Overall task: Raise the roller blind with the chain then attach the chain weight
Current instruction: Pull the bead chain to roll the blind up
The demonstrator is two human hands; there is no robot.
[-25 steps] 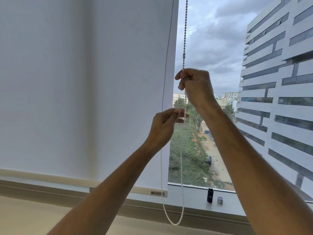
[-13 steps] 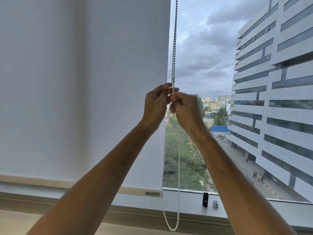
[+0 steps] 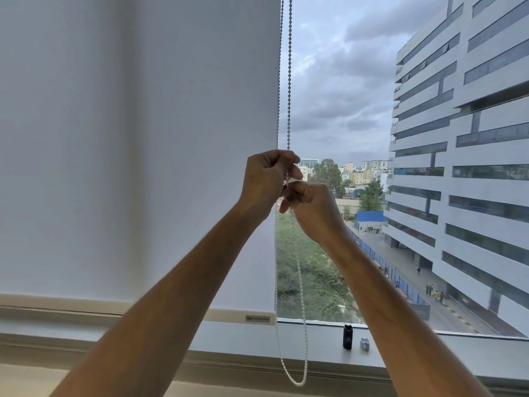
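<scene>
The roller blind (image 3: 137,153) hangs nearly full length, its bottom bar just above the window sill (image 3: 429,348), so raising has barely begun, and the bead chain (image 3: 289,81) runs vertically just beside the blind's right edge, looping below the sill. The left hand (image 3: 267,180) pinches the chain's right strand, with the right hand (image 3: 313,209) curled round it just below; steady straight-down, hand-over-hand pulls would probably work best.

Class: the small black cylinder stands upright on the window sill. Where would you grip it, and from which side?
Pinch the black cylinder around its mid-body, coming from above or the room side. It stands upright, glass lies behind it, and a small grey piece sits close on its right.
</scene>
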